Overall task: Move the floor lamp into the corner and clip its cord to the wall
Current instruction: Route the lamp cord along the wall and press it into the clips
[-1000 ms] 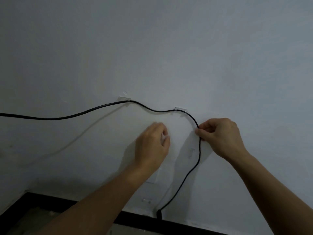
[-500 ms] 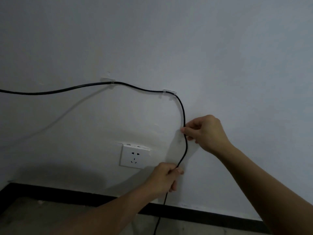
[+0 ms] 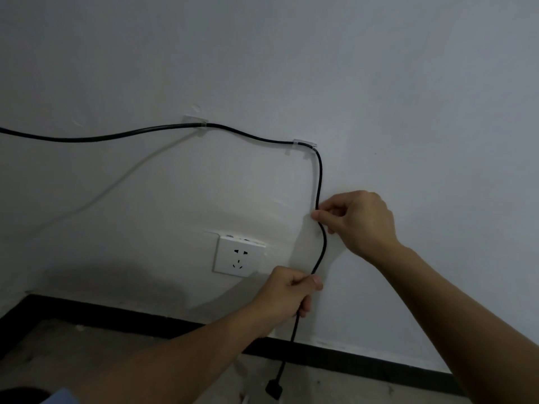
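A black cord [image 3: 250,136] runs in from the left edge along the white wall, through one clear clip [image 3: 196,121] and a second clear clip [image 3: 304,144], then bends downward. My right hand [image 3: 357,223] pinches the cord against the wall below the second clip. Lower down, my left hand [image 3: 288,293] is closed around the same cord. Beneath it the cord hangs to a black plug [image 3: 274,389] near the floor. The lamp itself is out of view.
A white wall socket [image 3: 239,258] sits left of the hanging cord. A black skirting board [image 3: 116,314] runs along the foot of the wall, above a bare grey floor [image 3: 87,339]. The cord's pale shadow slants down to the left.
My left hand dropped from beside the socket area to grip the cord lower down. The view shifted, revealing the socket and the plug. My right hand kept its pinch on the cord.
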Action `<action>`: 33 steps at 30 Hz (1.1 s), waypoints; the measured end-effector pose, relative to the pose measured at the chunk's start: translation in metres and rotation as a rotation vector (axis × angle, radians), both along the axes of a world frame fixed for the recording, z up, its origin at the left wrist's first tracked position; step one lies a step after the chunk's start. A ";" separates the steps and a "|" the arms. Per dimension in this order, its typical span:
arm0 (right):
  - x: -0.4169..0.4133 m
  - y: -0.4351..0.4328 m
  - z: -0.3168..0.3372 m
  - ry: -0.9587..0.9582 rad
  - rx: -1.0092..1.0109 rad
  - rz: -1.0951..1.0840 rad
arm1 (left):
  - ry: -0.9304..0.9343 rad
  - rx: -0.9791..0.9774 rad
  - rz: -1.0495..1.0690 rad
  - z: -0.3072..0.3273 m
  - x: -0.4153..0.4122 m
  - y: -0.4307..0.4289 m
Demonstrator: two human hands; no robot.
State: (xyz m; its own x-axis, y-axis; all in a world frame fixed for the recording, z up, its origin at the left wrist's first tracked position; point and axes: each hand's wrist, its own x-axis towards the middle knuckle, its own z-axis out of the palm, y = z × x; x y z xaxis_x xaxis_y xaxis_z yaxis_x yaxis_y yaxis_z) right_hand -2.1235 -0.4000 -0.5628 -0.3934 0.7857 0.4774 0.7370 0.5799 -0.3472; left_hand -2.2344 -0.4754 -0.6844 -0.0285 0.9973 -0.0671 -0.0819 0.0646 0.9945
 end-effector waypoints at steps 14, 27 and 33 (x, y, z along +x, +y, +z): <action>0.013 0.004 0.009 -0.104 -0.341 0.010 | 0.104 0.018 -0.028 0.005 0.004 0.000; 0.008 0.002 -0.019 -0.044 -0.408 -0.031 | 0.328 0.062 0.164 -0.003 -0.040 -0.004; 0.003 -0.004 -0.022 -0.127 -0.175 -0.080 | 0.674 0.160 0.304 0.002 -0.047 0.004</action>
